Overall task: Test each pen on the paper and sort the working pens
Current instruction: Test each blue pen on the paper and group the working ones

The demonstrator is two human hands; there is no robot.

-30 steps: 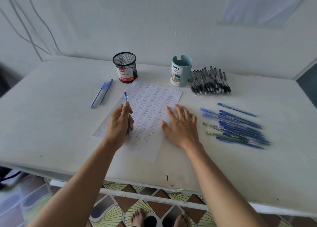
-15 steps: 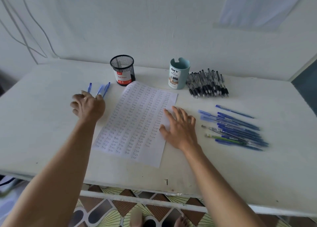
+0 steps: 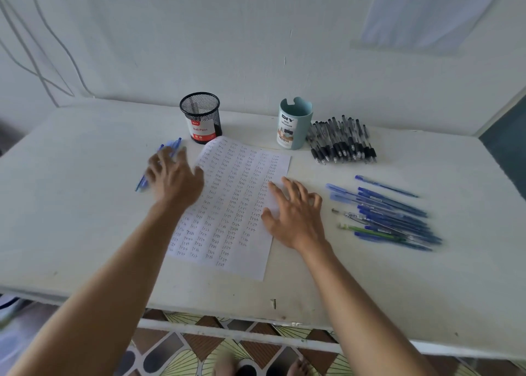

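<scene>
Pens awaiting test, as we judge it, form the blue pile (image 3: 384, 205) to the right of the paper (image 3: 233, 193), well apart from its right edge. Their long axes slant from the paper's side outward and toward us. We note the right hand (image 3: 297, 219) lying flat on the paper's right margin, fingers spread, gripping nothing. It is the nearer hand, so a next pick likely goes rightward from there. We note the left hand (image 3: 176, 183) at the paper's left edge, over a small group of blue pens (image 3: 176, 143), fingers loose and apart. Nothing appears held, though blur softens it. It covers the middles of those pens, so we cannot count them. Black pens (image 3: 343, 143) lie beyond the paper's far right corner, beside a teal cup (image 3: 294, 125). A mesh cup (image 3: 201, 119) stands at the far left corner. The teal cup's contents are hidden.
</scene>
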